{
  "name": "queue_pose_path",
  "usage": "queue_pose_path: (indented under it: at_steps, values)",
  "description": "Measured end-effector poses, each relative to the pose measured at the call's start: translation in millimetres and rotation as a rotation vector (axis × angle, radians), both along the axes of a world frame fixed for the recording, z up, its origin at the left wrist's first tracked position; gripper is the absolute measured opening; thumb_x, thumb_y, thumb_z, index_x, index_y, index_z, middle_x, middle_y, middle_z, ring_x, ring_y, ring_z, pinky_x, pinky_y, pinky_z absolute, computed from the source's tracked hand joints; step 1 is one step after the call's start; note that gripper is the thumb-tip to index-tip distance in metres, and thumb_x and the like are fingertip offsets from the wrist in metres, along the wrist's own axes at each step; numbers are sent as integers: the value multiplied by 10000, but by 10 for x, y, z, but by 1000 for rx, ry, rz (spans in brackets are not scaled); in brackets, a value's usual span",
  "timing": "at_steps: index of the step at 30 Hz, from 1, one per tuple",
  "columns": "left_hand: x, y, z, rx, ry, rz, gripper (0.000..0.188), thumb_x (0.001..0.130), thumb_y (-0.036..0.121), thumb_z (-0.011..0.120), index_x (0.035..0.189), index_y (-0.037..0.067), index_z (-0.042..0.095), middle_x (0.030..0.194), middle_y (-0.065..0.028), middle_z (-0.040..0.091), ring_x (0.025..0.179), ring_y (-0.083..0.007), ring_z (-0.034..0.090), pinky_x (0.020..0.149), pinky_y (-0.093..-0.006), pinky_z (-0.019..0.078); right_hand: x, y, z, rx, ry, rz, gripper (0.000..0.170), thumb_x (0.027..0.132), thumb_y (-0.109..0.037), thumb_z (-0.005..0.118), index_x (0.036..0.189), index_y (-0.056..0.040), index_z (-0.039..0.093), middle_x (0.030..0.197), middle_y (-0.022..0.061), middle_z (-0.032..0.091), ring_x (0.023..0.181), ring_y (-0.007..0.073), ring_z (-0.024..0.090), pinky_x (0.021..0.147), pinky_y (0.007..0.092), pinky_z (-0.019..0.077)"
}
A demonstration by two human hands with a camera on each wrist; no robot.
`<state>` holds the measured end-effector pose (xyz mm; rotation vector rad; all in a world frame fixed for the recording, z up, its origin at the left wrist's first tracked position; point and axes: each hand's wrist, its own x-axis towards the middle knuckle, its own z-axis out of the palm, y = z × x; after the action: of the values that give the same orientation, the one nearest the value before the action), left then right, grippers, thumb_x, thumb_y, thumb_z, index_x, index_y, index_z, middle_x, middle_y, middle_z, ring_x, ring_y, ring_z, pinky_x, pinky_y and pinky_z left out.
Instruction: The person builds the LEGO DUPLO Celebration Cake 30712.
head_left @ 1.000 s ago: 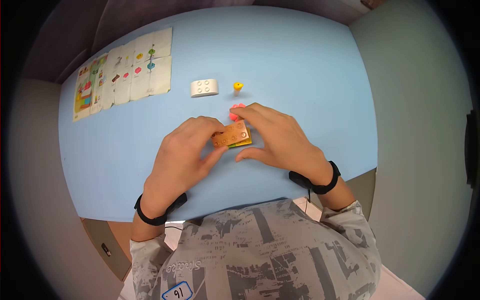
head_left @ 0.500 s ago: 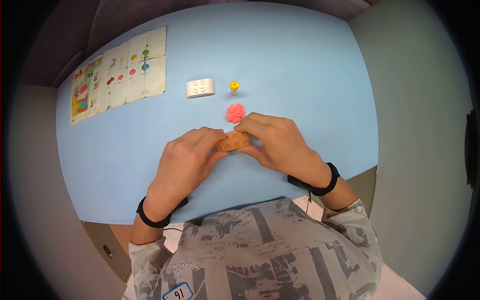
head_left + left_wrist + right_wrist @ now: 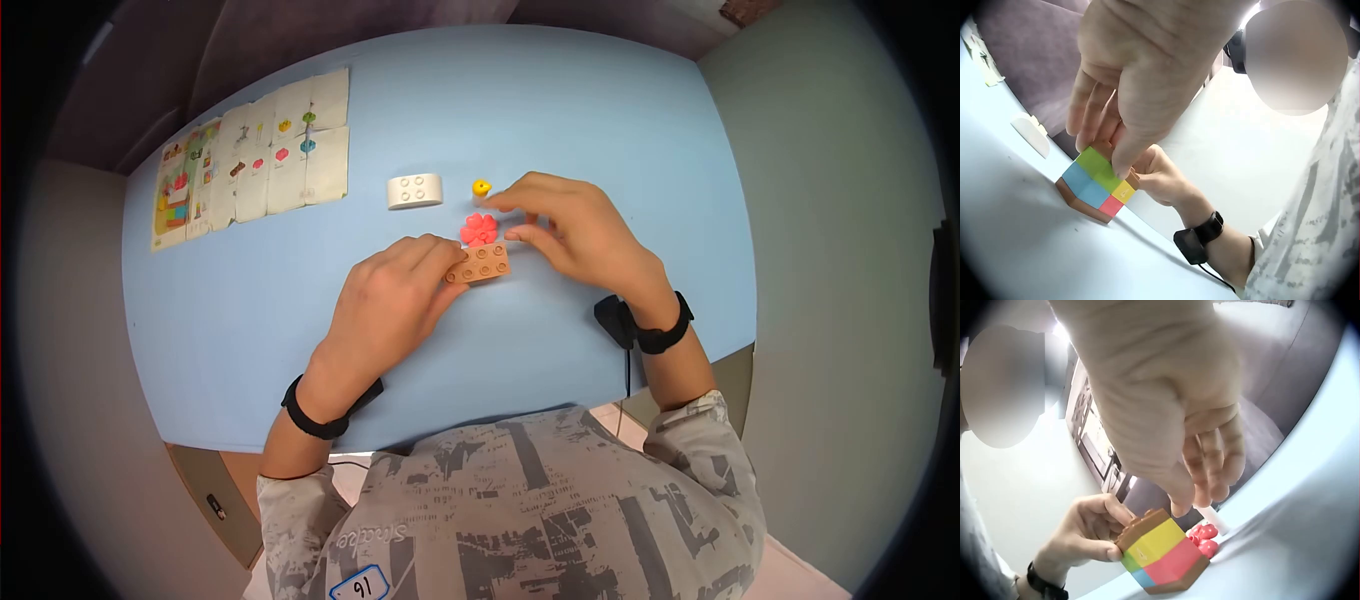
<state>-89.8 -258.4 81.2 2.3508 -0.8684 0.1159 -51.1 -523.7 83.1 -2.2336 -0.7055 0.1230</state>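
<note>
My left hand (image 3: pixel 385 295) pinches a stack of toy building bricks (image 3: pixel 484 263) by its left end, thumb on the near side and fingers on the far side. A brown studded plate tops the stack; in the left wrist view its green, blue, yellow and red bricks (image 3: pixel 1091 178) show above a brown base. My right hand (image 3: pixel 585 225) is off the stack, thumb and fingers apart. Its fingertips are right at a small yellow-topped piece (image 3: pixel 481 187) with a pale stem. A pink flower piece (image 3: pixel 479 229) lies just beyond the stack, below the right fingers.
A white studded brick (image 3: pixel 415 190) with rounded ends sits left of the yellow-topped piece. At the back left of the blue table (image 3: pixel 620 110) a creased picture sheet (image 3: pixel 265 190) is spread out. Each wrist wears a black strap with a camera.
The brown plate, tilted over the stack earlier, now sits level on it. My right hand has left the plate and moved away from me towards the yellow-topped piece. The left hand keeps its hold.
</note>
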Motion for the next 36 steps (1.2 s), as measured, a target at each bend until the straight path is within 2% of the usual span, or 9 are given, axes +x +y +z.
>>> queue_pose_path:
  at_steps: [3,6,9,12,21,24,27,33,36]
  values:
    - [52,8,19,31,25,-8,343,832,94,894,1102,28,693,1042,-89,765,916,-307,753,776,-410,621,60,56,-157,-126,-172,89,243,938,-138,783,1181,-143,789,1148,49,755,954,265,734,751,406,600]
    - [54,16,16,35,39,-9,332,837,92,891,1097,29,694,1045,-90,765,916,-309,753,782,-409,622,114,75,-274,-207,-248,118,303,908,-87,799,1200,-167,795,1154,14,755,961,244,739,758,382,601]
    - [54,13,8,29,48,-6,329,836,92,893,1090,31,694,1048,-88,766,917,-310,754,786,-407,622,145,91,-289,-213,-233,116,224,904,-99,805,1122,-151,809,1132,12,759,949,245,742,755,386,602]
    - [55,17,0,28,55,-3,328,831,92,897,1079,32,692,1048,-87,766,919,-310,755,789,-407,623,157,74,-309,-172,-257,102,140,907,-181,816,1016,-93,817,1082,43,766,925,263,741,731,403,595]
    - [75,21,-17,11,76,-3,313,821,77,899,1055,32,697,1046,-92,768,929,-313,757,804,-404,624,137,68,-292,-169,-132,44,94,916,-78,780,999,-34,791,1071,91,785,918,335,742,758,431,589]
    - [79,21,-26,0,80,-3,309,817,70,897,1051,28,699,1049,-93,768,937,-312,758,811,-402,624,118,78,-284,-203,-116,25,90,933,-104,751,1002,-46,751,994,95,767,909,331,725,783,425,581]
    - [79,28,-32,-3,84,-1,312,812,63,897,1051,26,701,1048,-94,767,940,-311,758,816,-403,622,104,65,-244,-279,-103,7,96,938,-112,748,1016,-55,753,994,95,768,901,332,726,781,428,580]
    - [86,35,-30,-8,96,-7,315,810,54,894,1061,26,706,1032,-97,762,927,-313,753,822,-408,616,17,-41,-19,-203,-125,-98,95,926,-33,705,1011,-40,745,1022,102,771,908,336,727,726,437,572]
    - [97,27,-26,-29,99,-9,313,816,63,893,1066,27,708,1025,-101,759,923,-317,751,822,-407,615,-81,37,117,-52,-201,-44,110,902,-21,701,1007,-46,725,975,93,746,878,325,719,712,440,568]
